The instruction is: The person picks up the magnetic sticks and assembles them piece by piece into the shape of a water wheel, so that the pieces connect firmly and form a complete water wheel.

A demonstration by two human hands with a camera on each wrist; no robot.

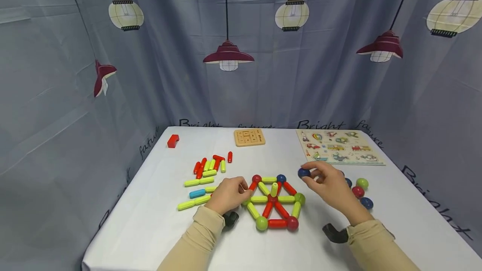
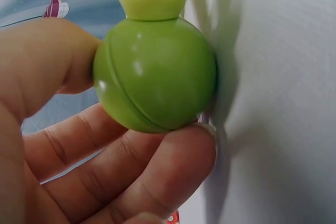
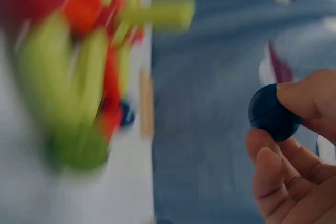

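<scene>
One ball-and-stick frame (image 1: 272, 199), between left and right edges of white surface (image 1: 143, 229); left hand (image 1: 228, 194) pinching its leftmost green ball (image 2: 155, 74); right hand (image 1: 331, 185) pinching blue ball (image 1: 303, 173), raised clear; loose balls (image 1: 358, 191), toward right edge; picture board (image 1: 338, 147), far right corner.

I have my left hand (image 1: 229, 194) at the left edge of the wheel-shaped frame (image 1: 272, 199), my right hand (image 1: 332, 186) to its right, fingers (image 3: 269, 174) of both pinching.
</scene>
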